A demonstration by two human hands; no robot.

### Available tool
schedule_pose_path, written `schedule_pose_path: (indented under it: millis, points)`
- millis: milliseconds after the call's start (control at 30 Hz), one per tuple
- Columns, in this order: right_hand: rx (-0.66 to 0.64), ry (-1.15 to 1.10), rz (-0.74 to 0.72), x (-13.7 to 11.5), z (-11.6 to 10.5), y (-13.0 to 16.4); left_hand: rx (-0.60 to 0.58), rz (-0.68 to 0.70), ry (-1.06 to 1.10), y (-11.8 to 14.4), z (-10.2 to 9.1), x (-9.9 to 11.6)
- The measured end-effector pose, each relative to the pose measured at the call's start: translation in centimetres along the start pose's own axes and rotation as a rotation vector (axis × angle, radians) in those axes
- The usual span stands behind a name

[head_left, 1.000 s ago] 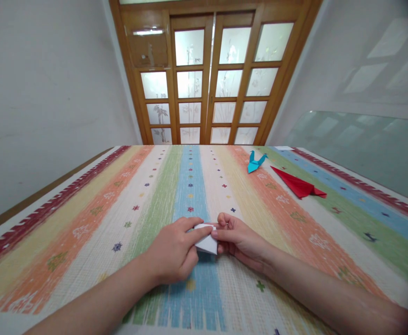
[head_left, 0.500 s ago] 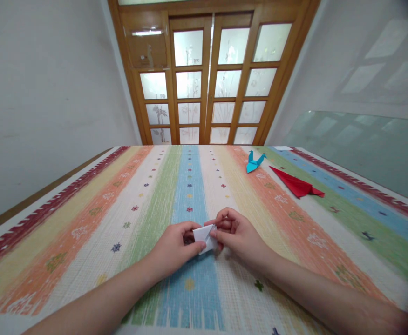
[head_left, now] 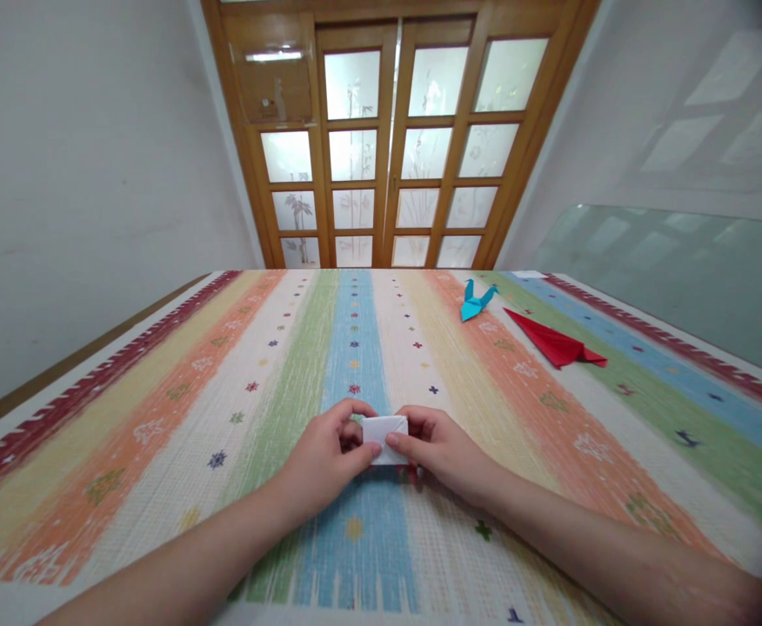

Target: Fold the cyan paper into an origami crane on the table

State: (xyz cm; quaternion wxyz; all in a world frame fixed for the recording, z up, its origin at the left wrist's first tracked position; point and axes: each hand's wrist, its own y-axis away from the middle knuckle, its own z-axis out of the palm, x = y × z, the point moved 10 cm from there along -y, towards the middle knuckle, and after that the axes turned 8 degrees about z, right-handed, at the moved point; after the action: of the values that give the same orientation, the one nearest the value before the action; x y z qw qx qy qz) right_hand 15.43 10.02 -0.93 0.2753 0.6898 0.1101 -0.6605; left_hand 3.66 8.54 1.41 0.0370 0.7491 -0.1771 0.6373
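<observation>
A small piece of folded white paper [head_left: 383,429] is held up just over the tablecloth, between both hands. My left hand [head_left: 337,445] pinches its left side, thumb on the near face and fingers behind. On the other side my right hand [head_left: 438,448] grips the right edge, its thumb pressed on the front close to the left thumb. A diagonal crease or flap edge shows near the paper's upper right corner. The fingers behind the paper are partly hidden.
A blue origami figure [head_left: 476,301] with two upright points lies at the back right. Nearer and further right is a red folded-paper plane [head_left: 556,342]. The striped tablecloth [head_left: 178,391] covers the table, with a glass panel [head_left: 674,269] along the right wall and wooden doors [head_left: 391,148] behind.
The white paper went from a tilted, partly lifted shape to a flat, level rectangle. My right hand shifted its pinch, with its thumb now flat on the paper's front.
</observation>
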Motion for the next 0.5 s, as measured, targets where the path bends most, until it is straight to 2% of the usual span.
schedule_pose_path:
  millis: [100,200,333,500]
  points:
    - [0.006,-0.035,0.008,0.0,0.0,0.0,0.026,0.012,-0.015,0.1,-0.1,0.1]
    - [0.006,-0.123,-0.021,-0.2,-0.3,-0.1,-0.017,0.018,-0.031,0.1,0.3,0.2]
    - [-0.002,-0.213,-0.035,-0.2,-0.8,-0.3,-0.067,0.086,-0.251,0.3,0.3,1.2]
    - [-0.007,-0.083,-0.092,-0.9,-0.7,-0.1,0.047,0.173,-0.354,0.5,-1.2,3.0]
